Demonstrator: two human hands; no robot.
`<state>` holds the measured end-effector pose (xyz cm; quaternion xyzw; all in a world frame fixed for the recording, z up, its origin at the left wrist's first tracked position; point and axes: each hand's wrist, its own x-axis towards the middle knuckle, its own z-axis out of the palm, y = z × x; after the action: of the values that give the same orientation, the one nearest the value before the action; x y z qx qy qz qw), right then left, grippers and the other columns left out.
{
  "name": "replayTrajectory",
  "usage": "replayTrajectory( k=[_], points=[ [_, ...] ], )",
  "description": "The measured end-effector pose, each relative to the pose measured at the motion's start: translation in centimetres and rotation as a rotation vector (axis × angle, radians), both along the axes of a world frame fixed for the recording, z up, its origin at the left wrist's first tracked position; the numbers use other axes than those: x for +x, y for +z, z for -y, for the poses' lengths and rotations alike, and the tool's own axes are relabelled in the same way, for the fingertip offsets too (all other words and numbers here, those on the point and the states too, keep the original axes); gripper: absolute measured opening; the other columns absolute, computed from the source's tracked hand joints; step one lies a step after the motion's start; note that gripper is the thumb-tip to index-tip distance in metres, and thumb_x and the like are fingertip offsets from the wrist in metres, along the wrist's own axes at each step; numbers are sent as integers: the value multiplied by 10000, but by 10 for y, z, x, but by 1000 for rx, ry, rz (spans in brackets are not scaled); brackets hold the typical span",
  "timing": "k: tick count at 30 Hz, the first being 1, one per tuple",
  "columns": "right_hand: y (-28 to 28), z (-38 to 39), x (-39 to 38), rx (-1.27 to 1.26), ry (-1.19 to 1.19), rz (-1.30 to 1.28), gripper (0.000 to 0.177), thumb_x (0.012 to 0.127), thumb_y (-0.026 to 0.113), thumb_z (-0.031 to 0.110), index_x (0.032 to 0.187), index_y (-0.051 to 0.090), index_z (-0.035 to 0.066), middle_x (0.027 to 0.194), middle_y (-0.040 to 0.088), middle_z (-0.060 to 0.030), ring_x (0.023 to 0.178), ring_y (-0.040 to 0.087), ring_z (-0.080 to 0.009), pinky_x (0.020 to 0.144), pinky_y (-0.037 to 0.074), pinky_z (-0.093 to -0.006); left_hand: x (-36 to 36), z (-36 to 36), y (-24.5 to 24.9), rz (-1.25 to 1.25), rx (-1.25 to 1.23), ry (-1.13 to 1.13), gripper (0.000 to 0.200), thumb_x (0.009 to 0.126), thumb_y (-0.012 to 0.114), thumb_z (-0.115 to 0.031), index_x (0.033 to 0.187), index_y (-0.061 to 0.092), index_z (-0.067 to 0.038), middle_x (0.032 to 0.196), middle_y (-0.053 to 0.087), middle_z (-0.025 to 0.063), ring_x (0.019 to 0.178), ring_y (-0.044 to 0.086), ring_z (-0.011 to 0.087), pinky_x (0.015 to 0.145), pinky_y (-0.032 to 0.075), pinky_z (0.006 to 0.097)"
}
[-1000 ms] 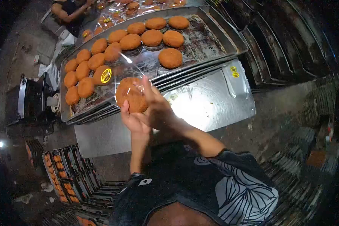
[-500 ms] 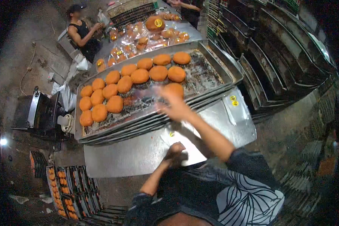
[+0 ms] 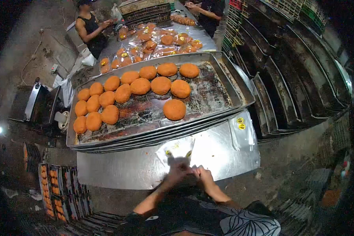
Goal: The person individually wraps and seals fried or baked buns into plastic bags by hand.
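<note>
My left hand (image 3: 178, 170) and my right hand (image 3: 203, 175) are close together at the front edge of the metal table. The fingers of both look bent and drawn together; my left hand is dark and somewhat blurred. What they hold, if anything, is too hard to make out. Just beyond them lie clear plastic bags (image 3: 175, 146) with yellow stickers. Past these, a metal tray (image 3: 240, 104) on a stack of trays holds several round orange-brown buns (image 3: 140, 86). One bun (image 3: 174, 109) sits apart, nearest my hands.
Bagged buns (image 3: 167, 40) lie heaped behind the tray, near stacked crates (image 3: 145, 11). More stickered bags (image 3: 243, 131) lie on the table's right. One person (image 3: 91, 29) works at the far left, another (image 3: 208, 15) at the back. Large empty trays (image 3: 287, 78) stand at right.
My right hand has drawn back from over the tray to beside my left hand. A large-looking bagged bun in the air above the heap no longer shows there. The view has shifted slightly.
</note>
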<state>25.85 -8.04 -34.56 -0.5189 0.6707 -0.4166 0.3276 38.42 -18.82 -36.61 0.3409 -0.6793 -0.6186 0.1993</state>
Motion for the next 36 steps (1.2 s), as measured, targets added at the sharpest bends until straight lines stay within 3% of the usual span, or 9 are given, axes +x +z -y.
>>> replayTrajectory(
  k=[4,5,7,9,13,18,22,26,36],
  points=[
    [69,23,15,412,-215,565,271,879,363,190,1072,463,28,643,582,-100,464,525,-193,416,406,-273,-6,0,53,-123,-245,134,141,646,639,-102,782,623,-71,650,525,50,578,496,162,524,392,256],
    [43,34,5,23,83,69,355,832,374,51,1185,408,79,674,563,-74,561,533,-134,479,431,-264,-3,4,70,-127,-447,176,151,637,630,-76,788,627,-85,637,502,46,580,480,165,525,383,256],
    [96,72,0,119,-302,1489,330,856,421,141,1170,417,39,789,568,-83,629,528,-148,505,428,-266,3,2,118,-204,-650,59,159,626,621,-45,774,627,-104,603,463,43,582,465,174,528,379,259],
    [135,105,21,-347,-244,1381,448,850,444,311,1177,368,14,1061,504,-139,900,530,-215,733,464,-297,1,27,72,-509,-765,192,220,679,607,-45,897,577,-48,734,514,80,706,515,192,586,409,281],
    [90,133,77,-95,370,1984,480,836,470,292,1181,356,-21,1159,448,-163,970,514,-256,820,436,-346,32,60,145,-1208,705,210,448,766,561,-187,1159,399,-45,1066,460,147,908,500,231,805,430,366],
    [148,201,11,-59,-248,-1032,645,704,607,334,1206,350,22,1248,316,-250,1104,391,-327,889,344,-405,102,127,152,-1000,302,876,379,833,488,-278,1156,423,-90,924,496,29,939,472,189,863,371,400],
    [122,241,-27,0,-91,-424,408,688,603,332,966,571,35,824,589,-187,745,544,-400,703,442,-427,124,133,189,-1181,383,934,466,837,470,-287,1241,295,-133,1039,432,79,1039,419,240,901,348,454],
    [187,171,77,-754,-84,-568,744,521,729,180,1183,417,41,1049,495,-137,950,441,-318,832,364,-382,102,128,187,-1293,308,944,449,817,464,-225,1225,297,-136,1052,450,100,1066,415,281,902,357,477],
    [167,147,95,-667,-216,-215,913,561,696,120,1288,164,-26,1042,486,-205,842,509,-289,737,432,-343,38,62,184,-1104,686,427,477,806,421,-253,1216,301,-40,1138,436,159,1022,466,271,902,363,393]
  ],
)
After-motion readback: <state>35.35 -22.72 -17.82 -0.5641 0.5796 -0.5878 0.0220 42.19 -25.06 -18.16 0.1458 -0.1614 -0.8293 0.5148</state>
